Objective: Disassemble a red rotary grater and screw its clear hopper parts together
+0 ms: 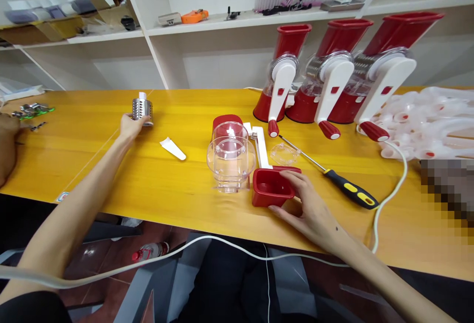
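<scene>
My left hand is closed around the lower part of a metal grater drum, which stands upright near the back left of the table. On the right, my right hand grips a red hopper by its side, fingers at the rim and thumb below. Just left of it is a clear plastic housing with a red part behind. A white crank arm lies beyond the hopper, beside a clear round piece. Between my hands rests a tapered white plastic piece.
Three red-and-white rotary graters stand at the back right. A screwdriver lies near a white cable. White plastic parts pile up at the far right. Another person's arm is at the left edge, near small metal parts.
</scene>
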A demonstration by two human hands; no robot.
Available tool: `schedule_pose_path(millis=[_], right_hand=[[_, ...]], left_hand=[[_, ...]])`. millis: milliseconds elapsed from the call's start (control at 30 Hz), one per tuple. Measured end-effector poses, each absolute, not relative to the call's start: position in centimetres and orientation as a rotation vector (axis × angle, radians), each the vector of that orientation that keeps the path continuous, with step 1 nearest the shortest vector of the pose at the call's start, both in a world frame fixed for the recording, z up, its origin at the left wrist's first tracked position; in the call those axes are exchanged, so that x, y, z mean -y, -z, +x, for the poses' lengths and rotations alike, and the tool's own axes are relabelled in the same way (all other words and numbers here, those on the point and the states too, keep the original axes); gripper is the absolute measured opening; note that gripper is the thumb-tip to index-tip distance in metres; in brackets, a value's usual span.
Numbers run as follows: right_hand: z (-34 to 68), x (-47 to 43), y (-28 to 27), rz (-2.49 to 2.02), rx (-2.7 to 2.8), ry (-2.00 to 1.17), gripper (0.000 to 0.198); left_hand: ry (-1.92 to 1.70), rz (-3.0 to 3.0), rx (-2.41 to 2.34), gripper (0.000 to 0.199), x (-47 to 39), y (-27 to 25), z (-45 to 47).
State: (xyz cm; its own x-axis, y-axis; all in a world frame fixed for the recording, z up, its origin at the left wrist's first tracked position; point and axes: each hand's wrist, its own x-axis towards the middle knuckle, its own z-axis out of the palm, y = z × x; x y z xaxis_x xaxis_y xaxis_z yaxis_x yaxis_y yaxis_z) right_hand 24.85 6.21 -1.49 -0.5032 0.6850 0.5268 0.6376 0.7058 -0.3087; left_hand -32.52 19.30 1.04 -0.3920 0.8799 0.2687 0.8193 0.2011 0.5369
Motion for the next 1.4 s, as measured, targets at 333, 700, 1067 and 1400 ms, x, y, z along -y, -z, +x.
schedule_pose_path(millis=[333,700,1067,1400], right_hand=[[24.9,-6.2,1.6,-1.004,2.286,-0.029,0.071],[24.8,-5.9,1.3,-0.991,2.289,0.010,0.070],[24.6,-5.8,1.4,-0.969,2.300,0.049,0.069],[24.6,-5.6,1.2,-0.976,2.306,0.066,0.069]], left_hand=[[-1.310,1.417,-2.308,0.088,-19.5,-0.2,-30.5],[-1.541,1.356,-2.392,0.049,-13.6,-0.8,-26.7],[-0.857,1.866,-2.198,0.028,-15.2,-0.9,-22.0],[-1.096,1.997,-2.298,0.050,-16.7,-0.6,-19.8]])
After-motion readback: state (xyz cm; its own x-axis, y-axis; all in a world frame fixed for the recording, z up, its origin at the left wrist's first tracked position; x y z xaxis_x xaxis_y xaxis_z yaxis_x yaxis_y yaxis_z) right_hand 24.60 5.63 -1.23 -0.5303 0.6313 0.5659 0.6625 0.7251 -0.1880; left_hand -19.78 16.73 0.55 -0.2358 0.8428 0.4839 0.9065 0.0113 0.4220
